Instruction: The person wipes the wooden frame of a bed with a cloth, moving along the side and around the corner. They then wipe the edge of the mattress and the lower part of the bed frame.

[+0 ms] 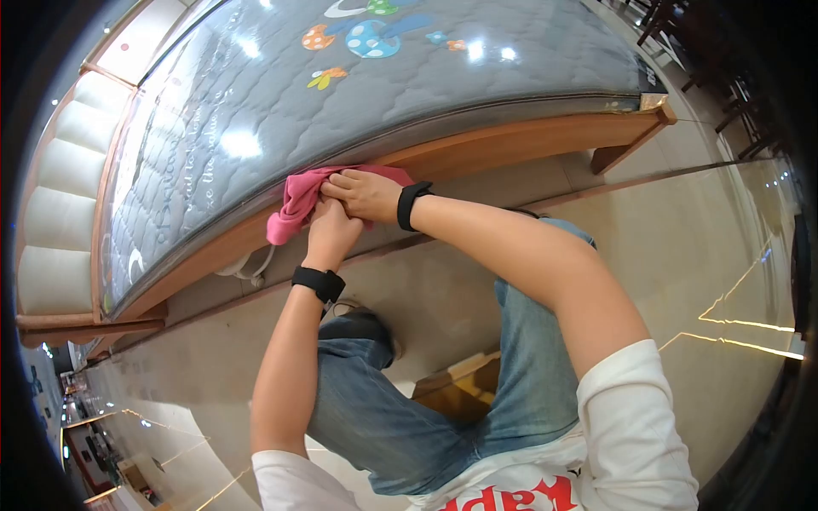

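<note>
Left hand [336, 226] and right hand [371, 195] meet upper center, fingers curled, gripping crumpled pink cloth [298, 204] at brown wooden bed rail [511, 141]; left forearm near-vertical, right slanting from lower right.

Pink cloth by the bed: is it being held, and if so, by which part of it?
Yes, the pink cloth is held by its bunched middle in the left hand and right hand, ends showing on both sides.

The right hand [368, 196] hides part of the pink cloth [298, 201]; the top edge cuts off the mattress [273, 106].
</note>
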A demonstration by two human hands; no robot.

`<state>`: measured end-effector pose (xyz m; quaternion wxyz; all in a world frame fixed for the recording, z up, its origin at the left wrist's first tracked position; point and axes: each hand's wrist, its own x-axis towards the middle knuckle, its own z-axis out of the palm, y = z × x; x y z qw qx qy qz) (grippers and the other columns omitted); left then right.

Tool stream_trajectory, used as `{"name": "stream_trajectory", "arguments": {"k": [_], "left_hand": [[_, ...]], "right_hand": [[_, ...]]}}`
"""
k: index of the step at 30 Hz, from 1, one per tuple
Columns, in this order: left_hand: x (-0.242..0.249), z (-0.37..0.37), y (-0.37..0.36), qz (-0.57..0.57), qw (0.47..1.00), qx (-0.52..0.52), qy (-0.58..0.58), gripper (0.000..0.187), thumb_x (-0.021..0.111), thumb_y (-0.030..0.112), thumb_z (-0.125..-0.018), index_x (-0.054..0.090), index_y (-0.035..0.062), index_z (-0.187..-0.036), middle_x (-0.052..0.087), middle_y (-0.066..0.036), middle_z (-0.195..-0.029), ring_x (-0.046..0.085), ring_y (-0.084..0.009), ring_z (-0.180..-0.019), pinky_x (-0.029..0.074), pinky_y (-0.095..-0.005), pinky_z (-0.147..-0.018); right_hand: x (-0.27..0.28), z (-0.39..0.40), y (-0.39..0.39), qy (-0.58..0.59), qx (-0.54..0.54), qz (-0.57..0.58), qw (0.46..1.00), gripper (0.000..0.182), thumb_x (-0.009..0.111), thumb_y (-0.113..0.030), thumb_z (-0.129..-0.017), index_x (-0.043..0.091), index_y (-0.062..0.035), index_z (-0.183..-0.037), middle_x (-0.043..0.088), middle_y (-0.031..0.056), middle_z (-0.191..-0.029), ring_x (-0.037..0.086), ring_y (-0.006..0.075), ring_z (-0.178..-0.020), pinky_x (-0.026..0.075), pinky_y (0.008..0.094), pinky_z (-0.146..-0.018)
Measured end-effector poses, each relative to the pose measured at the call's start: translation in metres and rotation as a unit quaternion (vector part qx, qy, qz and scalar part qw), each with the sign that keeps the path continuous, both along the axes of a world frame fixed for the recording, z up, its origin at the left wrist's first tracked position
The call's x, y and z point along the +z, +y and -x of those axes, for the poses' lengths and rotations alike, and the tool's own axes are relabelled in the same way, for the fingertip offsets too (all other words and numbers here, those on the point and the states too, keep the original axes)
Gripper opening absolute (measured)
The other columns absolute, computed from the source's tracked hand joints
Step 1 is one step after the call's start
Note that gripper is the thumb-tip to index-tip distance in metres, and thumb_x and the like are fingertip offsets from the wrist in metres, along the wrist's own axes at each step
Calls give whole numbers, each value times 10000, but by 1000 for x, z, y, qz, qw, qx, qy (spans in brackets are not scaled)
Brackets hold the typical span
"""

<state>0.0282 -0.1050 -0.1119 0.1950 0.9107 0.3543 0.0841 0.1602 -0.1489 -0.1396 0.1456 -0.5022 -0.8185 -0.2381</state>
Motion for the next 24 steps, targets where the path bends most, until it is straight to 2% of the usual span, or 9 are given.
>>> {"name": "stream_trajectory", "arguments": {"k": [2, 5, 8, 11, 14, 18, 21, 24], "left_hand": [[1, -14, -5, 51, 998, -21, -33, 404, 608, 135, -682, 486, -93, -992, 545, -301, -1006, 502, -449, -969, 403, -488, -846], [-1, -35, -30, -2, 994, -37, -101, 443, 601, 144, -692, 454, -78, -1046, 526, -309, -1031, 495, -444, -988, 403, -487, -850], [-17, -55, -37, 12, 993, -51, -108, 534, 618, 181, -702, 406, -55, -1131, 495, -313, -1086, 484, -443, -1014, 405, -479, -857], [-24, -77, -57, -18, 981, -96, -168, 622, 631, 224, -718, 357, -56, -1202, 474, -312, -1127, 464, -441, -1066, 394, -470, -893], [-28, -96, -73, -81, 975, -140, -152, 672, 637, 262, -730, 338, -78, -1227, 449, -310, -1166, 434, -442, -1119, 371, -470, -933], [-25, -111, -90, -51, 980, -136, -139, 698, 646, 258, -717, 330, -83, -1238, 427, -307, -1200, 411, -443, -1145, 362, -472, -948], [-23, -111, -93, -50, 987, -105, -110, 690, 651, 234, -700, 343, -85, -1228, 424, -310, -1207, 412, -440, -1148, 365, -466, -950], [-19, -103, -83, -27, 986, -131, -97, 672, 642, 203, -691, 354, -89, -1223, 424, -300, -1218, 430, -434, -1131, 374, -467, -940]], "right_hand": [[8, -16, -10, -27, -1, 20, 999, 322, 602, -235, -665, 644, -94, -952, 498, 25, -1096, 421, 186, -1079, 372, 296, -911], [10, -40, -27, -40, -2, 30, 999, 298, 606, -238, -669, 657, -99, -927, 514, 13, -1089, 426, 177, -1081, 374, 287, -901], [11, -58, -47, -45, -25, 42, 998, 271, 590, -221, -686, 660, -91, -913, 520, 16, -1092, 433, 170, -1082, 377, 282, -895], [12, -83, -74, -55, -48, 42, 996, 251, 567, -197, -709, 658, -78, -910, 519, 29, -1105, 436, 170, -1089, 380, 289, -898], [13, -108, -101, -39, -66, 57, 995, 268, 538, -180, -740, 644, -58, -953, 506, 54, -1156, 431, 189, -1128, 379, 312, -927], [14, -127, -118, -55, -56, 43, 996, 296, 534, -187, -739, 630, -84, -999, 471, 67, -1205, 428, 203, -1135, 373, 321, -948], [13, -120, -109, -72, -82, 58, 992, 282, 559, -189, -713, 633, -101, -970, 473, 67, -1191, 428, 205, -1127, 372, 325, -950], [23, -117, -102, -47, -60, 131, 988, 277, 589, -185, -679, 628, -102, -940, 475, 66, -1179, 433, 205, -1112, 376, 324, -945]]}}
